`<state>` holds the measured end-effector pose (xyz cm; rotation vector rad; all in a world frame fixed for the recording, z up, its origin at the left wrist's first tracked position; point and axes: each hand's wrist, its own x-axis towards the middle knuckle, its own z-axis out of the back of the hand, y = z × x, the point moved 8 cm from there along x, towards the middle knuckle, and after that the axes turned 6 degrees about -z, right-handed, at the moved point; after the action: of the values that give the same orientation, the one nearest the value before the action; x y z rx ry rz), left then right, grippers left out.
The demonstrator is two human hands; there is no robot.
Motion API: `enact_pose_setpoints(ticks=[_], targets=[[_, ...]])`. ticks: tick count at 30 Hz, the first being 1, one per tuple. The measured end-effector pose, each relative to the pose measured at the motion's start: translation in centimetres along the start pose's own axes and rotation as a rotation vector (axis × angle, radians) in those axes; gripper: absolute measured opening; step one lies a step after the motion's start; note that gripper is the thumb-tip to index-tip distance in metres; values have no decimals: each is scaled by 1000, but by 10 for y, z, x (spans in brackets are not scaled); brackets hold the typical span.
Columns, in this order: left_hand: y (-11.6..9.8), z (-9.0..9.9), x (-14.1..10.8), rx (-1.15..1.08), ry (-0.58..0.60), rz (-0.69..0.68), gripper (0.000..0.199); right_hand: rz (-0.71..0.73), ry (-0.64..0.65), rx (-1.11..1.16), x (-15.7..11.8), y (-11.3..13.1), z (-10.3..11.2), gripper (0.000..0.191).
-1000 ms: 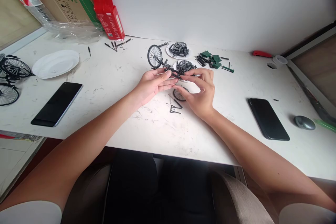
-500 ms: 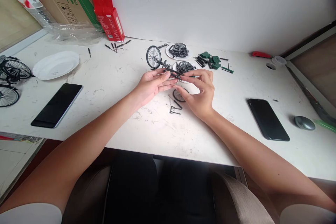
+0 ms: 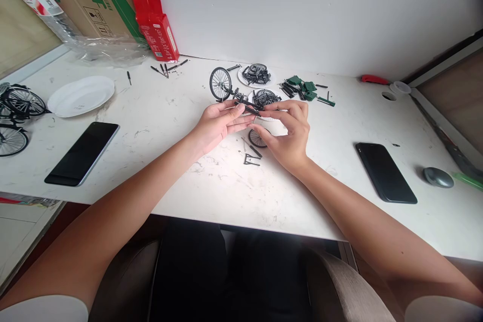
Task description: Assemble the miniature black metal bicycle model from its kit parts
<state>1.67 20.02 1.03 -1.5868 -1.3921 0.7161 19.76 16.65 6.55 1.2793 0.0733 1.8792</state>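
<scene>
My left hand (image 3: 223,122) holds a black model bicycle frame (image 3: 249,106) between thumb and fingers, over the middle of the table. A spoked wheel (image 3: 220,83) stands at the frame's far left end. At the frame's right end, the fingertips of my right hand (image 3: 289,133) pinch a thin, pale metal piece (image 3: 255,119), too small to make out well. Just below my hands lie a loose wheel (image 3: 258,138), partly hidden by my right thumb, and small black parts (image 3: 252,159).
Two white plates with black bicycle parts (image 3: 256,74) stand behind my hands. Green and black pieces (image 3: 310,91) lie to their right. A phone (image 3: 82,153) and a white plate (image 3: 81,96) are at left; a black phone (image 3: 386,172) and a grey mouse (image 3: 437,177) at right.
</scene>
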Motion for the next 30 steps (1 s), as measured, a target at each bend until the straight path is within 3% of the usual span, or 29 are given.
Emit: enact_pose_setpoints(ticks=[10, 14, 15, 18, 20, 24, 30], targets=[[-6, 5, 0, 103, -47, -45, 47, -47, 93, 50, -1, -3, -10, 30], [-19, 20, 4, 209, -170, -160, 50, -51, 87, 26, 10, -6, -2, 22], [-23, 24, 4, 242, -215, -193, 51, -11, 155, 8, 15, -6, -3, 23], [-31, 32, 5, 338, -318, -282, 52, 109, 547, -25, 18, -11, -15, 27], [-33, 34, 5, 390, -348, -323, 51, 130, 673, -28, 19, -19, -14, 34], [-32, 36, 5, 481, -360, -375, 47, 125, 778, -17, 13, -27, -15, 51], [-40, 31, -1, 605, -362, -460, 40, 140, 819, -38, 9, -18, -21, 46]])
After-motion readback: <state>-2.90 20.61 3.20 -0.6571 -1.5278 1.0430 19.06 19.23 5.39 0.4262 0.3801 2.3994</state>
